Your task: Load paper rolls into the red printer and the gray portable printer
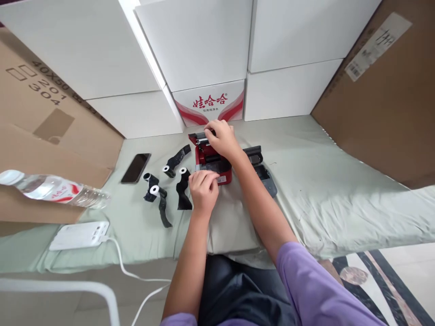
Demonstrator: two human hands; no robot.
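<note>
A red and black machine with a raised lid, which looks like a small printer, sits on the cloth-covered table in front of me. My left hand is at its front left edge, the bent fingers closed against the rim. Over the raised lid at the back is my right hand, its fingers curled onto the lid and roller area, hiding part of it. To the left lie several rolls of black ribbon with partly unwound tails, among them one roll close to my left hand.
Behind my right forearm lies a dark grey open device. Further left are a phone, a lying water bottle and a white power bank with a cable. White boxes line the back; cardboard boxes flank both sides.
</note>
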